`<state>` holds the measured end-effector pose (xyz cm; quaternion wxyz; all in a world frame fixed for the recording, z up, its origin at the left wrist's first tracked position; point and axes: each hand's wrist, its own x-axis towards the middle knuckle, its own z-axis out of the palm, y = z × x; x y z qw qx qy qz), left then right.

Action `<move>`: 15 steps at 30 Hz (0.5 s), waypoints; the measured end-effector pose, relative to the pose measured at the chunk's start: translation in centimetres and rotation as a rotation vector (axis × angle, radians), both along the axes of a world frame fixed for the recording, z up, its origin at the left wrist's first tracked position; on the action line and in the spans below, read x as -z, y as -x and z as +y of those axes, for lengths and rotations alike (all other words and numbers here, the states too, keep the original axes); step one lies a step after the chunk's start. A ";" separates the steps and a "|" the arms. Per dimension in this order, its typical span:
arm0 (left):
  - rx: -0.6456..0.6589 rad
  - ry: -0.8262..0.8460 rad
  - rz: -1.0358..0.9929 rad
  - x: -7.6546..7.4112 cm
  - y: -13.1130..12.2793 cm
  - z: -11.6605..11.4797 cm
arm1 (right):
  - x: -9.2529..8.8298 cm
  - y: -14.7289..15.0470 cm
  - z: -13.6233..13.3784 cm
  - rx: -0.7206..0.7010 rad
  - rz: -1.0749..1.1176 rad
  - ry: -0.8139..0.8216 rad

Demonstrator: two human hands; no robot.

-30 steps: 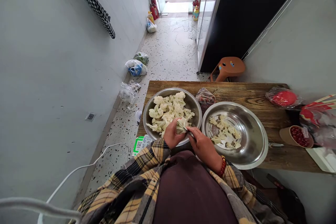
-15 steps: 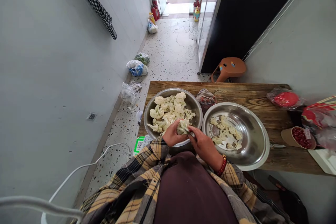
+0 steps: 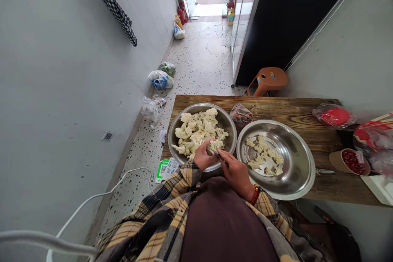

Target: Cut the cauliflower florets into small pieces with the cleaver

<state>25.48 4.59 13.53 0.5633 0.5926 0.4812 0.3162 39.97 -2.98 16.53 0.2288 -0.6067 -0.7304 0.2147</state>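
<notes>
My left hand [image 3: 203, 156] is closed around a cauliflower floret [image 3: 215, 145] over the front rim of the left steel bowl [image 3: 232, 130]. That bowl is heaped with cauliflower pieces [image 3: 196, 131]. My right hand [image 3: 236, 172] is closed against the floret's stem side. A thin, dark-edged tool, which looks like a small knife [image 3: 219, 157], shows between its fingers; most of it is hidden. To the right stands a wider steel basin [image 3: 296, 163] with flatter cauliflower scraps [image 3: 264, 155] on its bottom.
On the wooden table [image 3: 294, 108] lie a bagged dark item [image 3: 241, 115], a wrapped red item [image 3: 334, 116] and a paper cup [image 3: 339, 159] of red beans. An orange stool [image 3: 270, 78] stands behind. Plastic bags [image 3: 161, 80] line the left wall; a white cable [image 3: 101, 192] hangs nearby.
My right hand has turned and shifted slightly down, its fingers now lying lower across the stem side. The floret has tilted a little in my left hand. Both bowls are unmoved.
</notes>
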 end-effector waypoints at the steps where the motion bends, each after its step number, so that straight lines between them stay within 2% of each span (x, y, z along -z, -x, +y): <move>1: -0.002 0.002 0.020 -0.2 -0.2 0.0 | 0.2 0.0 0.0 0.023 0.048 -0.013; 6: 0.019 -0.036 0.061 -1.0 -0.6 0.2 | 0.1 -0.1 -0.1 0.133 0.171 -0.022; 15: 0.015 -0.094 0.053 -1.6 -1.4 0.4 | 0.2 -0.2 -0.3 0.296 0.218 0.054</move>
